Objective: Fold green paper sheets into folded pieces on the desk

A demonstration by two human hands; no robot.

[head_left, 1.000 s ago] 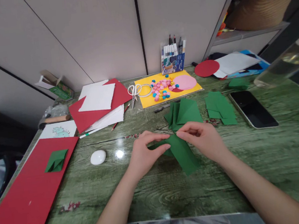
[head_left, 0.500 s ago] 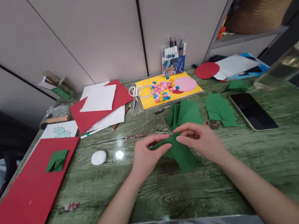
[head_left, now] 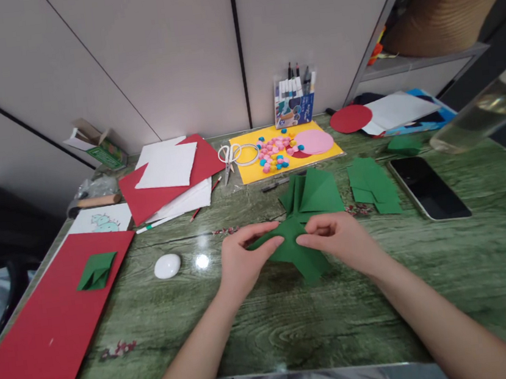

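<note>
Here, in the head view, the left hand (head_left: 245, 258) and the right hand (head_left: 339, 237) both pinch one dark-green, creased paper piece (head_left: 306, 255). Thumb and fingers are closed on it at either side, and it is held above the green wood-grained table (head_left: 271, 335), in front of the person. Its far edge lines up with a fanned bundle of folded green paper (head_left: 320, 192); whether they touch, I cannot tell.

As for progress, the held piece looks partly shaped, with flaps spreading left and toward the person. One small folded green paper shape (head_left: 97, 272) rests on a long red sheet (head_left: 59, 336) and looks finished with folding. The flat green paper strips (head_left: 375, 187) to the right appear unfolded.

Counting: two hands, one piece between them, one folded shape on the red sheet, one bundle whose layers overlap too much to count, and at least two strips. There is one black-screened phone (head_left: 428, 187), one white oval object (head_left: 167, 266), one pair of white-handled scissors (head_left: 227, 162), one pink paper disc (head_left: 316, 141) and one separate red disc (head_left: 350, 119). The pink, blue and yellow little balls (head_left: 270, 147) are too crowded to number.
</note>
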